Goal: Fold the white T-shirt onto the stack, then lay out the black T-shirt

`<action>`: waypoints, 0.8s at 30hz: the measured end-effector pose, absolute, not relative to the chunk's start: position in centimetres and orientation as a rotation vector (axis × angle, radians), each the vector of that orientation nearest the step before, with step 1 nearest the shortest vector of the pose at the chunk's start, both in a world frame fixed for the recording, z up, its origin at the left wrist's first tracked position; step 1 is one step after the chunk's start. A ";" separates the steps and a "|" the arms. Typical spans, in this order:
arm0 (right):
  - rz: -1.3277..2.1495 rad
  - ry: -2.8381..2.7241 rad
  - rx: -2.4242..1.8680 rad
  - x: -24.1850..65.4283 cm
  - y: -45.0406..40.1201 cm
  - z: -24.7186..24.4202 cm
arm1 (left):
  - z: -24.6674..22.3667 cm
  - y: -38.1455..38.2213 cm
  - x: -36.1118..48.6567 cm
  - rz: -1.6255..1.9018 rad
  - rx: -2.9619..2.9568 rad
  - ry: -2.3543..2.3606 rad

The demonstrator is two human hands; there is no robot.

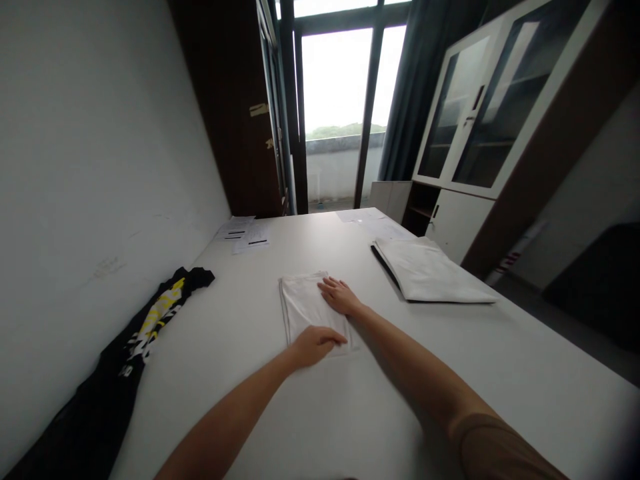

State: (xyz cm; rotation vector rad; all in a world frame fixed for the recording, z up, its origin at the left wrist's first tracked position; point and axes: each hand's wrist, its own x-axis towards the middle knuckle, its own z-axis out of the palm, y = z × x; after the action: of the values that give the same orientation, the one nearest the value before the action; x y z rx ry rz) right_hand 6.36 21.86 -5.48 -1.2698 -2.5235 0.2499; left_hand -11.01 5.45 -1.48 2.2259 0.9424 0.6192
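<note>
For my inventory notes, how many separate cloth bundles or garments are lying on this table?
3: a folded white cloth under the left hand and right hand, a black-edged white bundle to the right, and a black printed garment to the left. Folds may hide more.

Here's the left hand [315,343] on the near part of the folded white cloth [303,303], the right hand [337,295] spread over its far right side, both down on the white table [310,250]. Over to the left, a black garment [100,393] with yellow and white print lies along the wall [100,153], papers [245,235] beyond it; across to the right, a larger folded bundle [430,270], white on top, dark beneath.
</note>
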 end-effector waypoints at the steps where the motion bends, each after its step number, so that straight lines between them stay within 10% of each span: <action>1: 0.230 -2.504 -1.315 6.6 22.0 -5.6 | -1.4 5.3 -10.9 0.671 2.241 1.011; 24: 0.375 -2.628 -0.886 6.6 21.2 -4.4 | 0.2 4.4 -11.4 0.300 2.485 0.815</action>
State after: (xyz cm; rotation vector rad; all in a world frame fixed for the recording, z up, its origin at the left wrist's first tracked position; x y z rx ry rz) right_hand 6.59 21.23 -4.37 -0.8859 -2.6279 0.3749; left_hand -11.44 4.38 0.22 2.4846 0.8148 0.3000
